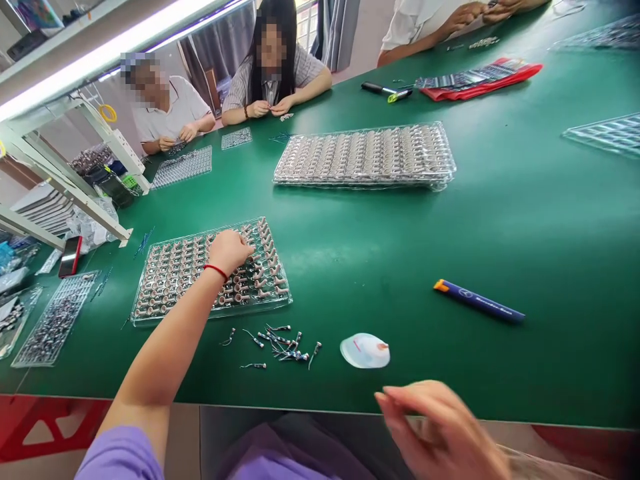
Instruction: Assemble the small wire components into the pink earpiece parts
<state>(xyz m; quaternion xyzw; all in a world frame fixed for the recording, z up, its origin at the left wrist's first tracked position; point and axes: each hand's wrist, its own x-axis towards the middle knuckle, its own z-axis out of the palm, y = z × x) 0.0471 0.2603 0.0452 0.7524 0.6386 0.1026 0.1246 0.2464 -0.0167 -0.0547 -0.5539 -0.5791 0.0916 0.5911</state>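
Note:
My left hand (230,252) reaches over a clear plastic tray (260,307) filled with rows of small beige, pipe-shaped parts. Its fingers are pinched down among the parts on the right side, and whatever lies between them is hidden. Low at the right, my right hand (443,423) hovers by the table's front edge, thumb and forefinger together; anything in that pinch is too small to make out. Between the hands lies a loose pile of small wired components (287,347). A translucent whitish disc (364,352) with a small orange-brown spot sits just beyond my right hand.
A dark blue tube with an orange end (480,301) lies at right on the green table (350,267). Farther back are stacked filled trays (365,157) and a red pouch (480,80). A metal shelf frame (107,147) stands left. Several people work across the table.

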